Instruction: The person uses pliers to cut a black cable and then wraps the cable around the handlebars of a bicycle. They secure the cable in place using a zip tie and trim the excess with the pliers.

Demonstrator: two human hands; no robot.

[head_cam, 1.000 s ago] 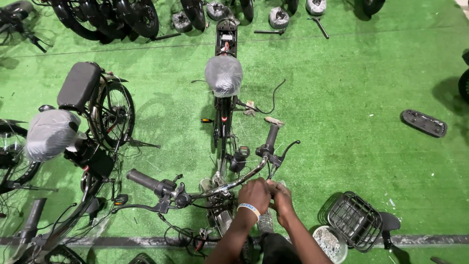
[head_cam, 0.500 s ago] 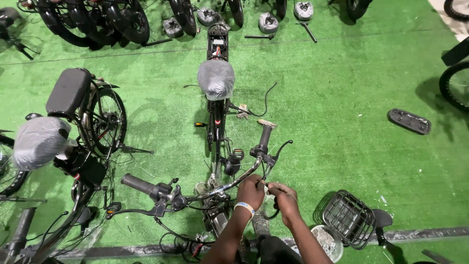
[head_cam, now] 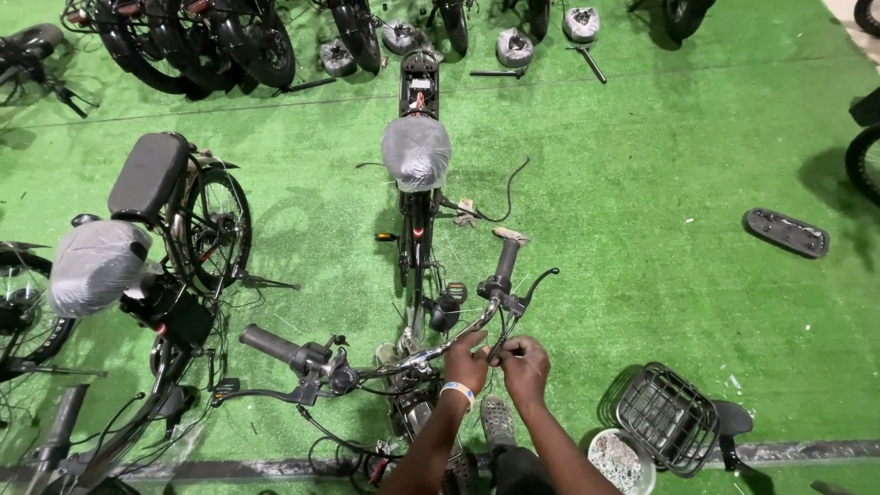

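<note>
Head view: both hands stay on handlebar (head_cam: 431, 353) of centre bike, near edge of scene, same spot as 1 s ago. Left hand (head_cam: 466, 359) curled over bar, fingers closed on it. Right hand (head_cam: 525, 359) pinching thin cable just right of it, below brake lever (head_cam: 536, 280). Only camera shifts, frame drifts slightly. Work in hand stays on bar; wire basket (head_cam: 666, 417) untouched, near right.

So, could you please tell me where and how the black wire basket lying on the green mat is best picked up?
Take the wire basket by its top rim, on the upper right edge, coming down from above. It lies tilted with the open mouth up, so the rim wire is exposed there. The white bucket crowds its lower left side, and both hands are at the handlebar.
</note>
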